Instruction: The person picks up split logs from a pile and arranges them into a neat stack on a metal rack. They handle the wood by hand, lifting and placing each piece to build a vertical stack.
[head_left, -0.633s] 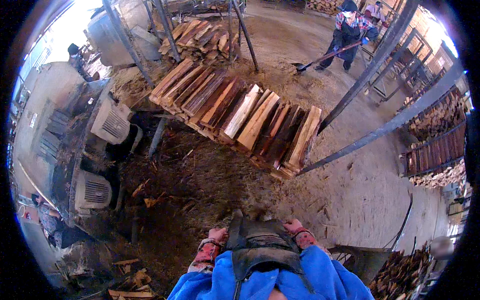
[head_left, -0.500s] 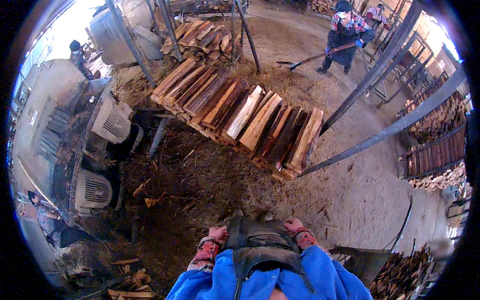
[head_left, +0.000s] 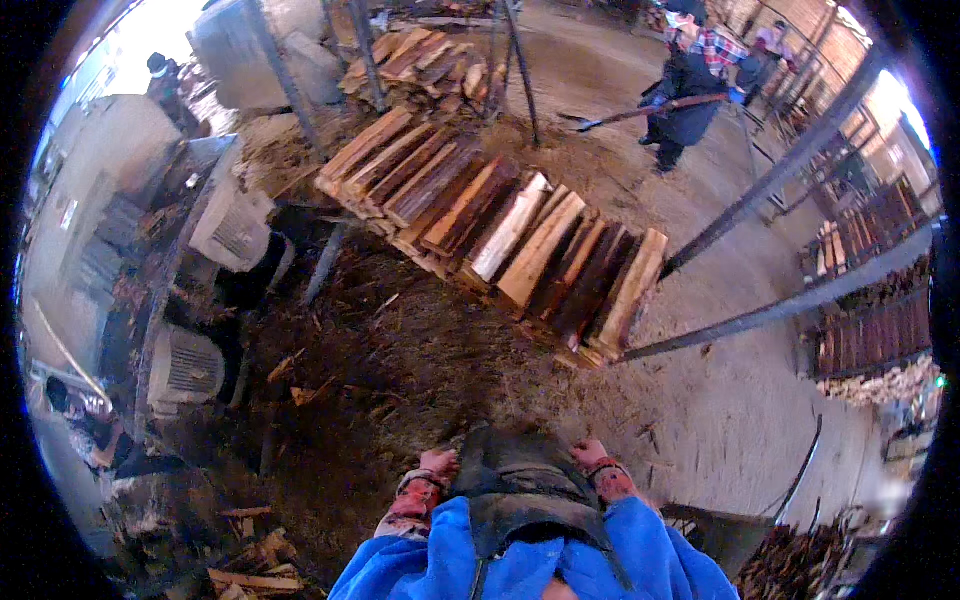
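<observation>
My left hand (head_left: 438,461) is closed beside the left edge of the dark, worn apron (head_left: 525,470) that hangs down my front. At the apron's other edge my right hand (head_left: 588,454) is closed too. Whether the fingers pinch the apron or anything else is too small to make out. Both forearms are in blue sleeves with red patterned cuffs. Ahead of me, beyond arm's reach, a long stack of split wood (head_left: 500,235) lies with its pieces side by side, between metal posts. One pale piece (head_left: 510,228) stands out in the top layer.
Grey machinery with slatted motor housings (head_left: 188,372) stands at left. Slanting metal bars (head_left: 775,165) rise at the right end of the stack. A co-worker (head_left: 685,100) holds a long-handled shovel (head_left: 650,112) at far right. Loose firewood (head_left: 255,580) lies lower left; more wood is piled around.
The view has shifted, so the wood stack sits a little farther right and lower. The co-worker with the shovel has turned and stands more side-on. My hands stay beside the apron.
</observation>
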